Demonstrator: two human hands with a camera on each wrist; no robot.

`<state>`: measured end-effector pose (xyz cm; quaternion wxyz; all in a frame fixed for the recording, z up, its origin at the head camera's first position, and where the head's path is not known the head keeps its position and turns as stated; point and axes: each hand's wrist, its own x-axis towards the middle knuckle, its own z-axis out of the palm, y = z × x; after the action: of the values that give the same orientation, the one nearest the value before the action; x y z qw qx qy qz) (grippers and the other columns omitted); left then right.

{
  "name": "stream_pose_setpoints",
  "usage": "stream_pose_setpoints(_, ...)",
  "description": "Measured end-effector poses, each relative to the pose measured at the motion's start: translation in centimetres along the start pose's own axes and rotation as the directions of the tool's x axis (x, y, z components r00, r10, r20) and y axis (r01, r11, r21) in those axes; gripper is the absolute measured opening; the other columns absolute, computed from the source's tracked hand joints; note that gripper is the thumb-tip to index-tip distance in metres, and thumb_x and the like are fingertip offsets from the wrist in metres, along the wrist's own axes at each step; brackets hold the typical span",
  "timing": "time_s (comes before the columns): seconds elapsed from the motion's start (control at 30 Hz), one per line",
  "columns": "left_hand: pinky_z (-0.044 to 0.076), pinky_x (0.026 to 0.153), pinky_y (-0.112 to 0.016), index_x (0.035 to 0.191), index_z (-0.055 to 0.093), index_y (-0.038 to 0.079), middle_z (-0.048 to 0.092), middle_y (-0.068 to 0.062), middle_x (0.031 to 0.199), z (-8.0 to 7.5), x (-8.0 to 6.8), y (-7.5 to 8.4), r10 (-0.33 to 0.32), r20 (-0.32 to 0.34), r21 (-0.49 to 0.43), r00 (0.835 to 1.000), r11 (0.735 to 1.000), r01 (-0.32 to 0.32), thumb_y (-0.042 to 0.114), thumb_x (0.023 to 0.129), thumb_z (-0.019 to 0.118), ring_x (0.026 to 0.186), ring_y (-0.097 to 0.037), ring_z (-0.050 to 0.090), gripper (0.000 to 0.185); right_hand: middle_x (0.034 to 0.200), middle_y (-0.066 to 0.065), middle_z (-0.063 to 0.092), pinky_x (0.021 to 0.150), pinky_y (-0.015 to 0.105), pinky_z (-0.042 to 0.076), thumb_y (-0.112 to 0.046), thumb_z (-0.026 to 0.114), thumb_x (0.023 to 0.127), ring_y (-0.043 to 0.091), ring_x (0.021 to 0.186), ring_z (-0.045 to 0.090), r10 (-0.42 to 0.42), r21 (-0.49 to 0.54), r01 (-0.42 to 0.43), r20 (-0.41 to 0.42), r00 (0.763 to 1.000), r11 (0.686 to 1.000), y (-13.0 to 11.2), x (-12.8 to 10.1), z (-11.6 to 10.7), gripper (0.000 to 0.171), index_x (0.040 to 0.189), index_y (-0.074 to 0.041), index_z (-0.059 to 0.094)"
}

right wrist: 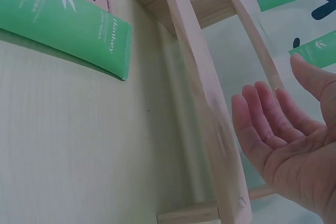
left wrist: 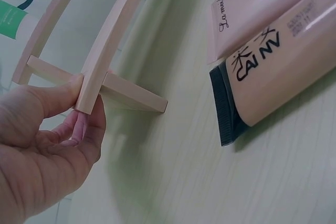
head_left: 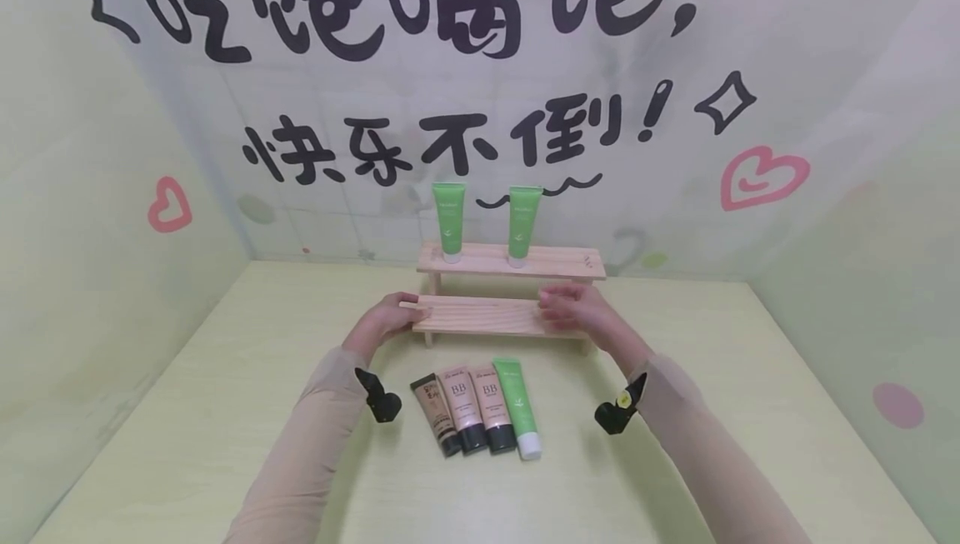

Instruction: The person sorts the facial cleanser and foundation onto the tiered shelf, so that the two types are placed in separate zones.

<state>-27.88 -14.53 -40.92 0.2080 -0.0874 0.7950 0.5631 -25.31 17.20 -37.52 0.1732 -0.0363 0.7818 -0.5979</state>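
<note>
A two-tier wooden display stand [head_left: 480, 316] is at the back of the table. My left hand [head_left: 387, 318] grips the left end of its lower board, thumb on top and fingers curled beneath, as the left wrist view shows. Over the right part of that board hovers my right hand [head_left: 577, 308], its fingers loosely bent and nothing in them. On the upper board, two green tubes [head_left: 450, 223] stand upright on their white caps. Lying on the table in front are a green tube [head_left: 517, 406], two pink BB cream tubes [head_left: 463, 406] and a brown tube [head_left: 437, 412] with a dark end.
The table [head_left: 225, 444] has a pale wood-grain top. A white back wall [head_left: 337, 219] with large black writing rises close behind the stand. Side walls [head_left: 847, 261] with hearts and dots flank the table. Dark wrist cameras [head_left: 382, 401] hang from both sleeves.
</note>
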Motion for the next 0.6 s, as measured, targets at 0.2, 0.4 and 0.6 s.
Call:
stream_pose_setpoints(0.2,0.04,0.103,-0.036,0.138,0.029,-0.003,0.042,-0.025,0.132,-0.1,0.1,-0.2,0.007,0.006,0.012,1.0,1.0,-0.007,0.011,0.091,0.054,0.117,-0.03,0.05,0.055,0.117,0.021,0.06,0.08,0.03,0.055,-0.023,0.06,0.088,0.014,0.089,0.064,0.01,-0.015,-0.01,0.016,1.0,1.0,0.9,-0.2,0.4,0.049,0.126,0.004,0.047)
stream_pose_setpoints(0.4,0.04,0.104,-0.036,0.138,0.028,-0.002,0.041,-0.024,0.133,-0.2,0.2,-0.3,0.011,0.013,0.014,1.0,1.0,-0.012,0.012,0.091,0.054,0.117,-0.029,0.05,0.055,0.115,0.022,0.061,0.083,0.038,0.054,-0.024,0.058,0.089,0.025,0.097,0.064,-0.009,-0.048,0.012,0.062,0.998,0.999,1.3,-0.7,0.8,0.05,0.127,0.006,0.046)
stream_pose_setpoints(0.6,0.042,0.102,-0.036,0.138,0.029,-0.002,0.042,-0.024,0.132,-0.2,0.4,-0.4,0.011,0.008,0.022,1.0,1.0,-0.012,0.013,0.091,0.054,0.112,-0.026,0.053,0.055,0.118,0.027,0.057,0.084,0.041,0.053,-0.025,0.057,0.09,0.039,0.108,0.056,0.008,-0.049,-0.002,0.125,0.992,0.999,1.9,-1.1,1.1,0.048,0.126,0.005,0.048)
